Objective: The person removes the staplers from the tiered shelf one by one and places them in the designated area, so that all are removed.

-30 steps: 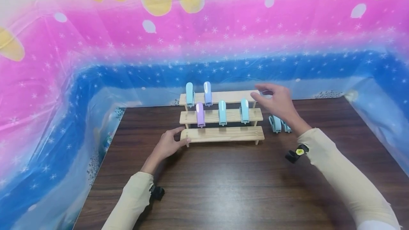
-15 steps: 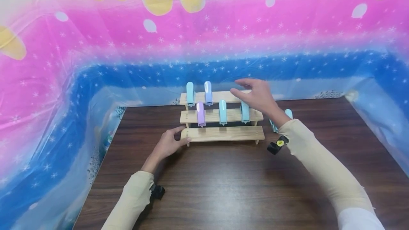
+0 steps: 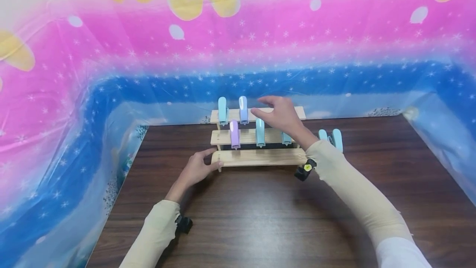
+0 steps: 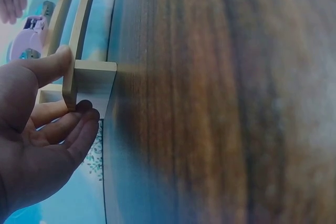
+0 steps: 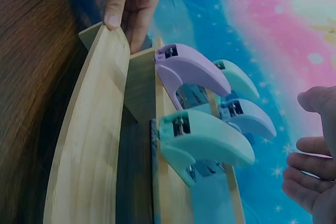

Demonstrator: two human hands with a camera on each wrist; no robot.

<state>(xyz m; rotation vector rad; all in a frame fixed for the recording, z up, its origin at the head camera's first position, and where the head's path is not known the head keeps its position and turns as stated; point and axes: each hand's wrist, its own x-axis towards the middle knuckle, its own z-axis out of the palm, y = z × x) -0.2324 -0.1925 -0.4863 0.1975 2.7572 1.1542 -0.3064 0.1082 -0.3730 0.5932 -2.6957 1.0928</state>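
A three-tier wooden rack [image 3: 260,158] has its lowest shelf's left end pinched by my left hand [image 3: 197,168], thumb on top and fingers under. On the top shelf stand a teal stapler [image 3: 222,110] and a periwinkle stapler [image 3: 243,110]. The middle shelf bears a lilac stapler [image 3: 234,134], a teal stapler [image 3: 260,132] and another teal stapler [image 3: 286,138], partly hidden by my right hand. That right hand [image 3: 280,115] hovers at the top shelf, just right of the periwinkle stapler, thumb and fingers apart and holding nothing. The right wrist view shows a gap between hand and staplers.
Two more teal staplers [image 3: 336,139] stand on the dark wood table [image 3: 253,214] right of the rack, partly behind my right sleeve. A patterned cloth [image 3: 208,53] hangs behind and beside the table.
My right hand has moved left along the top shelf, from its right end to near the periwinkle stapler. My left hand keeps its grip; the staplers on the rack have not moved.
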